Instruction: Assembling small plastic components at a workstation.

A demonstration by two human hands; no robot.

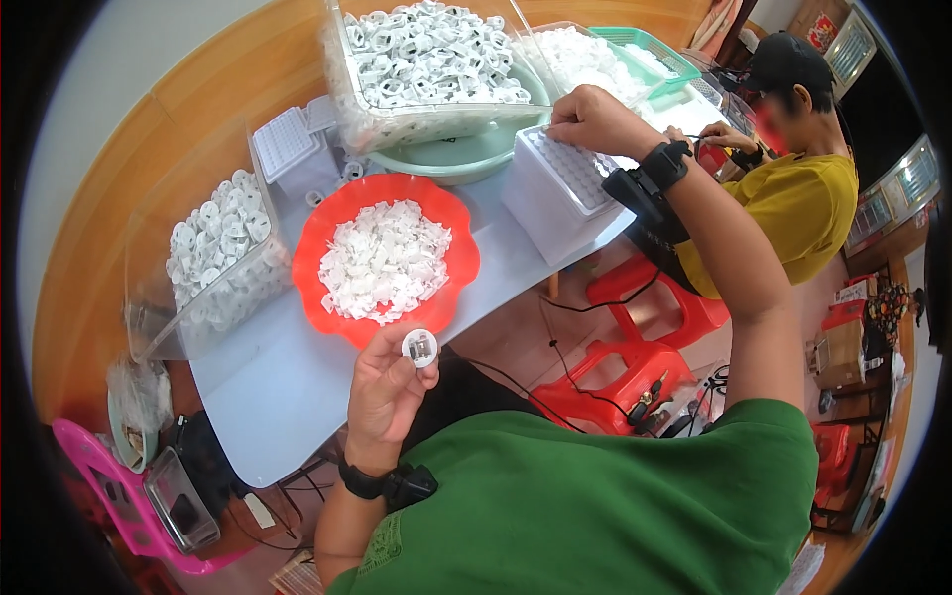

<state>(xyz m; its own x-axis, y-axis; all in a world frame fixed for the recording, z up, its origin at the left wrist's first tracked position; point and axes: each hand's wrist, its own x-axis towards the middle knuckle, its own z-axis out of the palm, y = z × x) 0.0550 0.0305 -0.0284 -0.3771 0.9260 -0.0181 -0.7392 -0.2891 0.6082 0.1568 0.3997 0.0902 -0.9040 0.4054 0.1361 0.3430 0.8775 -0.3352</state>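
Observation:
My left hand [382,395] pinches a small round white plastic part [419,347] between thumb and fingers, just in front of the red bowl. A dark, metallic-looking piece shows inside the part's ring. My right hand [603,121] reaches to the top of a white box [543,210] whose upper face carries rows of small rounded white pieces. Its fingers are closed and point down at the box's far edge; whatever they grip is hidden. The red scalloped bowl [461,260] between my hands holds a heap of small flat white pieces.
Clear tubs of round white parts [421,59] stand at the back and left [213,238]. A pale green basin [436,169] sits under the back tub. Another person [793,208] in a yellow top works on the right. Red stools [620,382] stand below the table [268,397].

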